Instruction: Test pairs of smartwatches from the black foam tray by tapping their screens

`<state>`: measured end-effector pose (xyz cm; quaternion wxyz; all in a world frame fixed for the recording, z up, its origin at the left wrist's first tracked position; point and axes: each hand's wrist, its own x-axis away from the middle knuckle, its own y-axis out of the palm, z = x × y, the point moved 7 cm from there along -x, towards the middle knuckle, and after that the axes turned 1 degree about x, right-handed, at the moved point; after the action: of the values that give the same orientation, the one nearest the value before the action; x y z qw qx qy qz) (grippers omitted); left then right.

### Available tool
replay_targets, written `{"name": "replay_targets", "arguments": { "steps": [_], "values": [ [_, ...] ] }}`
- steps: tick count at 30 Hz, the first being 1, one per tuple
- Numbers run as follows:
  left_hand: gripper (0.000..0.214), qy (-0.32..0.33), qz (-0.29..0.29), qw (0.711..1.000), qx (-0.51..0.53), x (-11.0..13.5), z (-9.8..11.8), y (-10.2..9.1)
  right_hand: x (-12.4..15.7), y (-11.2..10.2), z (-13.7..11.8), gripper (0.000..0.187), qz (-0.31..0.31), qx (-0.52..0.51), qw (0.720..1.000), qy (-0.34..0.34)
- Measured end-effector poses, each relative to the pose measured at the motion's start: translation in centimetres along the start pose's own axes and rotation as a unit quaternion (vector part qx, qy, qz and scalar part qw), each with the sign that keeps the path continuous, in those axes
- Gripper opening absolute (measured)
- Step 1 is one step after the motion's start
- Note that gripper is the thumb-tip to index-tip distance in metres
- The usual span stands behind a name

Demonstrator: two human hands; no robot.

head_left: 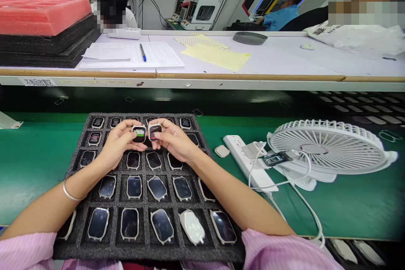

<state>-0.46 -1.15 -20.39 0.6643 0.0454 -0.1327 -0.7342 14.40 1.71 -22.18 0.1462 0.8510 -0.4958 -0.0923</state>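
Note:
My left hand (122,140) pinches a smartwatch without a strap (139,134), whose lit screen shows a green band. Close beside it, my right hand (172,137) grips a second smartwatch (155,132), with the thumb on its lit screen. Both hands are above the far part of a dark foam tray (144,202) divided into square pockets. Watch bodies lie in the pockets, mostly with dark screens facing up. In the front row, one watch (192,226) lies with its white back upward. Several watches in the far rows have lit text on their screens.
To the right, a white fan (329,145) stands beside a power strip (249,162) with plugs and cables. A small white piece (222,151) lies near the strip. Across the back runs a raised shelf (202,57) with papers, a pen (142,52) and stacked foam (44,17). People sit beyond it.

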Motion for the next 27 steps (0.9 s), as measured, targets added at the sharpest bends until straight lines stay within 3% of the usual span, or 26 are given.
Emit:
{"name": "replay_targets", "arguments": {
  "steps": [17, 20, 22, 24, 27],
  "values": [
    [0.032, 0.013, 0.009, 1.0, -0.007, -0.1, 0.2, -0.3, 0.1, 0.2, -0.2, 0.041, -0.002, -0.011, 1.0, -0.004],
    [0.034, 0.026, -0.003, 1.0, -0.004, 0.2, 1.0, 0.2, 0.1, 0.1, -0.5, 0.042, 0.004, -0.015, 1.0, -0.012],
    [0.039, 0.044, -0.054, 0.997, 0.016, 1.3, 2.3, 1.5, 0.0, 0.1, -0.7, 0.045, 0.003, -0.023, 1.0, -0.016],
    [0.049, 0.047, -0.158, 0.984, 0.068, 3.8, 3.5, 3.7, 0.0, 0.4, -0.9, 0.051, -0.004, -0.025, 0.999, -0.021],
    [0.065, -0.048, -0.354, 0.92, 0.162, 9.6, 4.1, 7.9, 0.9, 1.5, -2.1, 0.054, -0.021, -0.008, 0.999, -0.041]
  ]
}}
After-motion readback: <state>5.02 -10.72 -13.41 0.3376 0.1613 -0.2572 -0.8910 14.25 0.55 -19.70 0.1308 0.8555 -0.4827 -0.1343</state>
